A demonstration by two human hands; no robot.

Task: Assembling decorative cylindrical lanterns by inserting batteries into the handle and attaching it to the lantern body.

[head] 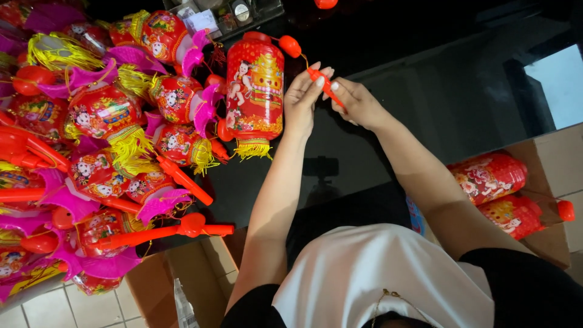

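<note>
Head view: left hand [302, 97] and right hand [358, 103] both pinched shut on thin red stick [325, 85], over middle of black worktop [425, 91]. Corded red lantern [255, 91] lying just left of hands. Big heap of finished lanterns [103, 140] at left edge. Two lanterns [498, 188] waiting in cardboard box [546, 237] at right. Seemingly well along, little left.

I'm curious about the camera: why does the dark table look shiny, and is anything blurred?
Head view: the glossy black table mirrors a pale window patch at right; the hands and red stick are slightly soft; the lantern pile looks sharp, saturated.
</note>
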